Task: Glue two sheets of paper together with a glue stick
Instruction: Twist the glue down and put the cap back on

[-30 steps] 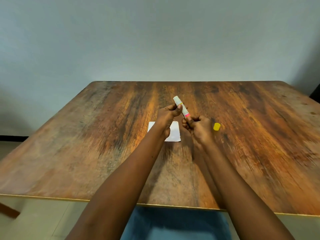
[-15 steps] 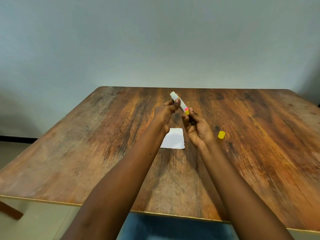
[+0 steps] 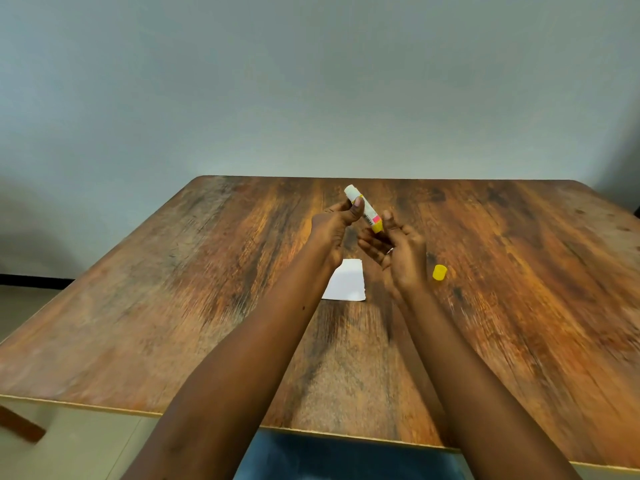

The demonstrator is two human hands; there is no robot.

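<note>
Above the table, my left hand [image 3: 334,226] grips a white glue stick [image 3: 363,207] round its middle. The stick is tilted, its uncapped white tip pointing up and to the left. My right hand [image 3: 398,251] is at the stick's yellow base, with the thumb beside it and the fingers just under it, pinching it. A small white paper [image 3: 346,282] lies flat on the table below my hands, partly hidden by my left wrist. I cannot tell whether it is one sheet or two.
The yellow glue cap [image 3: 440,273] lies on the wooden table [image 3: 173,306], just right of my right hand. A grey wall stands behind the far edge. The near edge runs under my forearms.
Both hands have stayed on the glue stick and shifted slightly right of the paper. My right fingers have loosened from a tight curl round the base. The cap has not moved.
</note>
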